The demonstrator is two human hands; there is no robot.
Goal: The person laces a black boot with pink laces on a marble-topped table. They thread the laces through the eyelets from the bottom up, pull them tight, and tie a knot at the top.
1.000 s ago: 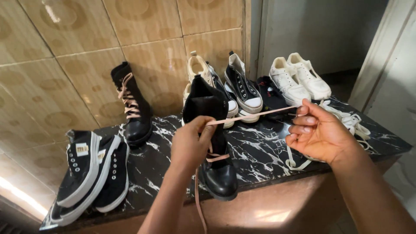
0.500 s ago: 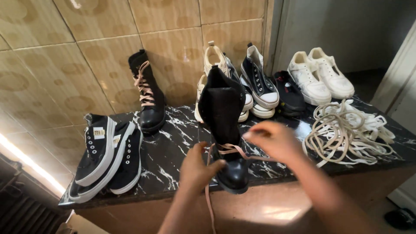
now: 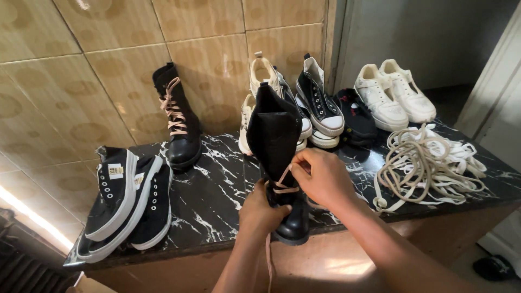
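Observation:
A tall black boot (image 3: pixel 278 142) stands upright near the front edge of a black marble counter (image 3: pixel 217 190). A pinkish-tan lace (image 3: pixel 283 183) runs through its lower eyelets, and one end hangs down past the counter edge. My left hand (image 3: pixel 261 210) grips the boot low at its front, with the hanging lace by it. My right hand (image 3: pixel 321 176) pinches the lace at the boot's eyelets, fingers closed on it.
A second black boot (image 3: pixel 179 125) with a pink lace stands against the tiled wall. A pair of black-and-white sneakers (image 3: pixel 124 202) lies at the left. More sneakers (image 3: pixel 320 106) and white shoes (image 3: pixel 393 100) stand at the back. A pile of cream laces (image 3: pixel 426 163) lies at the right.
My right hand had the lace stretched out to the right; it has come back to the boot's eyelets. The view has shifted, and my left hand has dropped lower on the boot.

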